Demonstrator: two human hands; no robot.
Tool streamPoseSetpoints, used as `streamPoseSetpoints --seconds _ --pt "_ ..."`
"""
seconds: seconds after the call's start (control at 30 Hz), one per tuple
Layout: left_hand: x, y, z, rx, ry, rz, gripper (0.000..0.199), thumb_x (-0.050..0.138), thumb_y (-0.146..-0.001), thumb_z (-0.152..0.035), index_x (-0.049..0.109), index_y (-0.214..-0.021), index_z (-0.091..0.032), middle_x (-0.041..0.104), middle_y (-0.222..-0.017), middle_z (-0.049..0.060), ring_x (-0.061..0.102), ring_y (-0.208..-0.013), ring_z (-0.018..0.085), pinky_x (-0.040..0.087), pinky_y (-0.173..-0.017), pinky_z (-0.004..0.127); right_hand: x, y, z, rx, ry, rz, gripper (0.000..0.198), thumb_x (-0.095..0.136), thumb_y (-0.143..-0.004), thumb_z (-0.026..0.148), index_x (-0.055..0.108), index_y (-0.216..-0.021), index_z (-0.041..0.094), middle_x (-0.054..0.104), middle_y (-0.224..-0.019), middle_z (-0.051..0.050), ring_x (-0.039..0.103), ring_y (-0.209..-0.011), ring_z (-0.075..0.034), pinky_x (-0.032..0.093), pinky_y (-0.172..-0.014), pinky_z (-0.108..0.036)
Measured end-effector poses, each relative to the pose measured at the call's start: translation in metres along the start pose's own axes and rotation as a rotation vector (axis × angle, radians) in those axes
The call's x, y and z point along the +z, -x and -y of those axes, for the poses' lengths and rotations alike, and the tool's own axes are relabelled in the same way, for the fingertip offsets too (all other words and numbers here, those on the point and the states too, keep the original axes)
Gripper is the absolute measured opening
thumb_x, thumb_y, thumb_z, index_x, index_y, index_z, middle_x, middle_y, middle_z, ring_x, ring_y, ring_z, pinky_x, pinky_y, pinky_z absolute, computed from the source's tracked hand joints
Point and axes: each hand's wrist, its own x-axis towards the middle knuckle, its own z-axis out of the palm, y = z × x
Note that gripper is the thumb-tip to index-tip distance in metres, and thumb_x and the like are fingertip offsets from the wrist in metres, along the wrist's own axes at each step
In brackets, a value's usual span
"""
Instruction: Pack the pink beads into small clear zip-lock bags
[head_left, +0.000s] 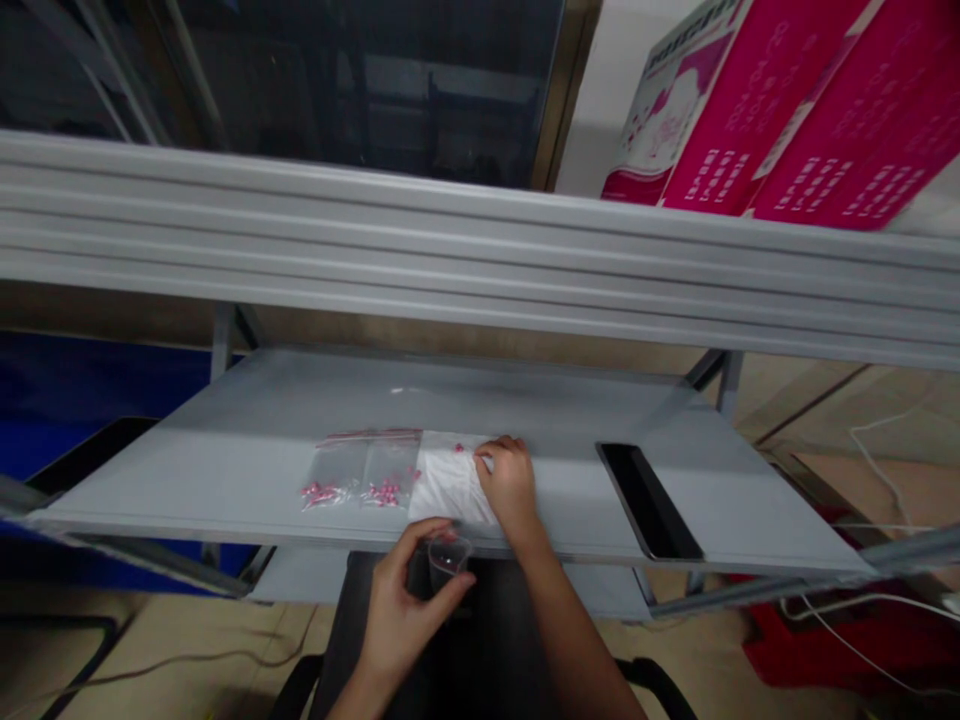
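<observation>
My left hand (pixel 409 605) is closed around a small clear plastic cup (pixel 448 555), held just off the front edge of the table. Over a white cloth or tissue (pixel 444 485), my right hand (pixel 508 485) has its thumb and forefinger pinched together; whatever is between them is too small to make out. A few pink beads (pixel 459 448) lie on the white sheet by the right fingertips. To its left, two clear zip bags lie flat side by side: the nearer bag (pixel 393 460) and the outer bag (pixel 337 465), each with pink beads near its bottom.
On the right of the grey table (pixel 555 400) lies a black phone or tablet (pixel 651 500). A dark flat object (pixel 97 455) is at the left edge. Above runs a grey metal beam (pixel 450 250), with pink boxes (pixel 772 110) on it. Cables (pixel 877 600) hang at the right.
</observation>
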Motion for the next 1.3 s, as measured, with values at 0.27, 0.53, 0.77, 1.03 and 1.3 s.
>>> streamPoseSetpoints --seconds 0.27,0.53,0.77,1.03,1.3 --pt "0.002 -0.005 0.001 -0.052 0.029 0.018 0.034 0.071 -0.074 -0.028 0.063 -0.105 -0.019 0.073 -0.096 0.006 0.069 -0.092 0.023 0.053 -0.085 0.033 -0.027 0.003 0.013 -0.066 -0.161 0.059 0.009 0.071 -0.076 0.008 0.072 -0.075 0.017 0.068 -0.079 -0.005 0.061 -0.081 -0.019 0.045 -0.082 -0.031" --pt "0.003 -0.011 -0.003 -0.106 0.1 0.033 0.032 0.07 -0.075 -0.029 0.063 -0.104 -0.019 0.072 -0.099 0.006 0.068 -0.096 0.023 0.053 -0.087 0.033 -0.068 0.023 0.036 -0.204 -0.517 0.395 0.005 0.073 -0.081 0.018 0.076 -0.083 0.022 0.069 -0.081 -0.001 0.063 -0.081 -0.015 0.047 -0.074 -0.025" --pt "0.002 -0.009 0.0 -0.148 0.109 0.031 0.033 0.07 -0.074 -0.032 0.063 -0.104 -0.018 0.073 -0.094 0.006 0.069 -0.092 0.023 0.053 -0.086 0.033 -0.013 -0.017 0.009 -0.051 -0.142 0.194 0.013 0.067 -0.078 0.005 0.073 -0.079 0.016 0.072 -0.079 -0.005 0.064 -0.074 -0.017 0.046 -0.072 -0.026" --pt "0.002 -0.011 0.0 -0.141 0.092 0.041 0.031 0.069 -0.076 -0.032 0.064 -0.104 -0.019 0.073 -0.094 0.006 0.069 -0.091 0.023 0.053 -0.086 0.034 0.007 -0.025 0.01 -0.031 0.058 0.192 0.01 0.066 -0.081 0.009 0.074 -0.076 0.015 0.071 -0.084 -0.01 0.062 -0.087 -0.022 0.044 -0.083 -0.03" --pt "0.003 -0.011 0.001 -0.147 0.094 0.042 0.031 0.068 -0.077 -0.033 0.063 -0.104 -0.019 0.073 -0.094 0.006 0.069 -0.092 0.023 0.053 -0.085 0.034 0.011 -0.026 0.004 -0.018 0.079 0.197 0.01 0.066 -0.08 0.01 0.072 -0.075 0.016 0.07 -0.083 -0.008 0.061 -0.087 -0.021 0.043 -0.083 -0.029"
